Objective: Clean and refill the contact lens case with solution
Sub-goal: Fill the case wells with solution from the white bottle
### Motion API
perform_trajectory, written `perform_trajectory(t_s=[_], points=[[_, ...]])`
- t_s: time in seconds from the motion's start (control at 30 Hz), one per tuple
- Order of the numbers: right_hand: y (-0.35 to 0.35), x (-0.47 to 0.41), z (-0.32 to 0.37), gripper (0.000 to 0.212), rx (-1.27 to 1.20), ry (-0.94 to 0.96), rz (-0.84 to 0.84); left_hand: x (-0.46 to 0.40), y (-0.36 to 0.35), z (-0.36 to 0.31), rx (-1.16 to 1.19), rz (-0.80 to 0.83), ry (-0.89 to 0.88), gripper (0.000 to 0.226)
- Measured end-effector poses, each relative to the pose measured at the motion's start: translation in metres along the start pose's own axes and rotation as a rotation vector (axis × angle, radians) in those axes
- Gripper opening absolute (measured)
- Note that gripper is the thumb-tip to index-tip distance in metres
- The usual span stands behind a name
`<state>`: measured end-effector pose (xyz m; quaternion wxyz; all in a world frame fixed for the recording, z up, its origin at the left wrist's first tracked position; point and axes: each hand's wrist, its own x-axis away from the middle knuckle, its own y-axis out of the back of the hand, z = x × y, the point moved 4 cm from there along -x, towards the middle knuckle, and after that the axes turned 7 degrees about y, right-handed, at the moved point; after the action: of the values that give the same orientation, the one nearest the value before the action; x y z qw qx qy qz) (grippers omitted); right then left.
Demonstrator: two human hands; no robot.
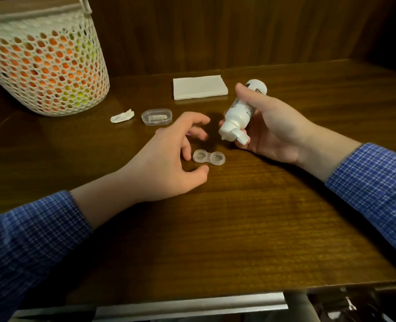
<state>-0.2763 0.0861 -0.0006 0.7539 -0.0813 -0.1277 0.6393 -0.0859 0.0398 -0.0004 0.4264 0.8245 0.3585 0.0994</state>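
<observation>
The lens case [209,158] lies open on the surface [239,228], its 2 wells bare. My left hand [169,159] hovers beside it, grip apart. My right hand [269,133] clamps the solution bottle [241,112], tilted nozzle-down, cap flipped open.

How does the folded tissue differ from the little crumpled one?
The folded tissue is a flat, neat rectangle; the crumpled tissue is a small scrunched wad. The folded tissue lies farther back, the crumpled tissue nearer the basket. Both are white and lie on the table.
</observation>
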Motion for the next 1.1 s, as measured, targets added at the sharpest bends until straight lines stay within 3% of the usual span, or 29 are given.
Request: perform_trajectory(t_s=[0.53,1.1], points=[[-0.0096,0.0052,-0.0006,0.023,0.316,0.215,0.140,-0.0009,0.0020,0.0030,0.096,-0.005,-0.008,0.064],[-0.0087,0.0065,-0.0006,0.024,0.321,0.217,0.151,0.0010,0.0028,0.0023,0.083,0.021,0.009,0.058]])
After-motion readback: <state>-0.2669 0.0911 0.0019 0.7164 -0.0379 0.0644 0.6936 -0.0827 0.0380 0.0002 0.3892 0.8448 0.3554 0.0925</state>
